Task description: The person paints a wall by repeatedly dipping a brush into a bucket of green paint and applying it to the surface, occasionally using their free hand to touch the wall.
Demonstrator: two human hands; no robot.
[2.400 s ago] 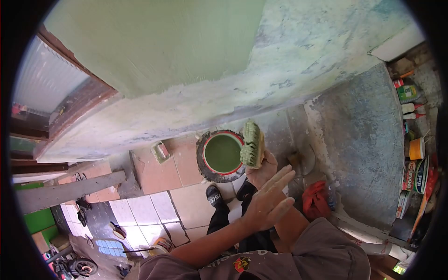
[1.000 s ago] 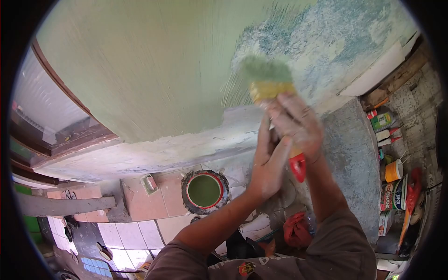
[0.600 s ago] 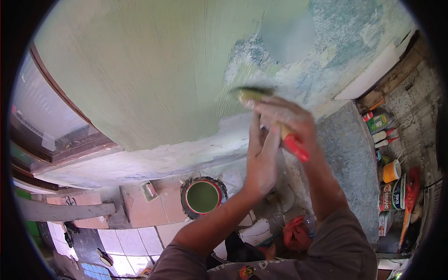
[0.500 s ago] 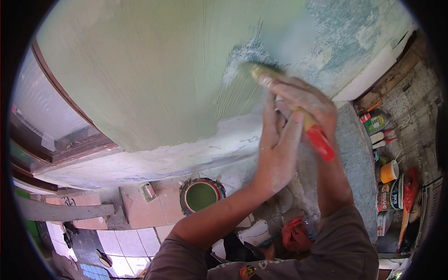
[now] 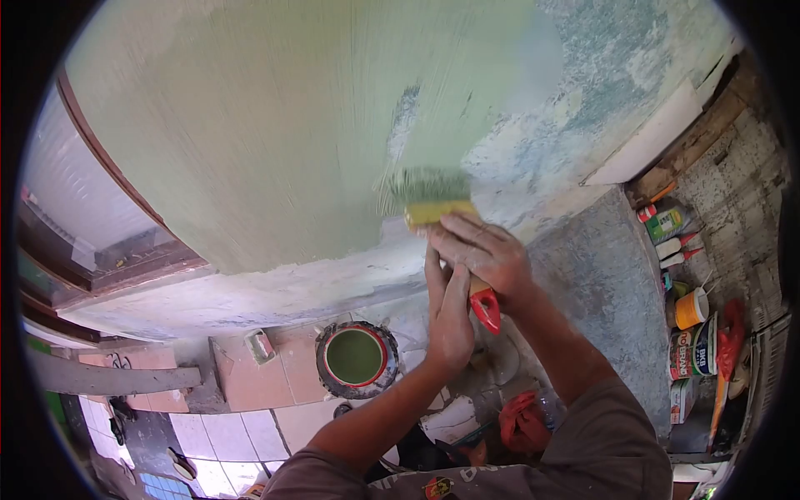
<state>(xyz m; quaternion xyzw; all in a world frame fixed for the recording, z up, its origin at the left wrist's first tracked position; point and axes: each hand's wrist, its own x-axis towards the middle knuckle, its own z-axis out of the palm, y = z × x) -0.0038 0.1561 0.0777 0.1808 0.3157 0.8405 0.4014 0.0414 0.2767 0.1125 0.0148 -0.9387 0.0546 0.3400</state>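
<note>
Head view: the wide brush (image 5: 439, 214) sits near the middle of the frame, its bristles (image 5: 430, 184) against the wall (image 5: 292, 158) and its red-tipped handle sloping down to the right. Compared with half a second ago, the brush has come lower and its broad side now faces the camera. The patch that lay uncovered above it has shrunk to a thin pale streak (image 5: 404, 121), with green on both sides. I judge that this stroke is closing the gap between the smooth green coat at left and the mottled blue-white surface (image 5: 612, 67) in the upper right, which remains largely uncoated. A pale band along the wall's foot is also uncoated.

The right hand (image 5: 490, 260) is closed around the brush, fingers lying over its yellow body. The left hand (image 5: 450, 321) comes up from below, fingers narrow and nearly straight, thumb close to the handle; it meets the right hand, but I cannot tell whether it grips or only steadies the brush. Pale smears mark the skin of both.

Below the hands, left of centre, the round bucket (image 5: 322, 367) stands on the floor holding green paint (image 5: 353, 357). A small tray (image 5: 260, 347) lies to its left. A red bag (image 5: 523, 421) rests at lower right, and an orange pot (image 5: 691, 309) stands among containers along the right edge.
</note>
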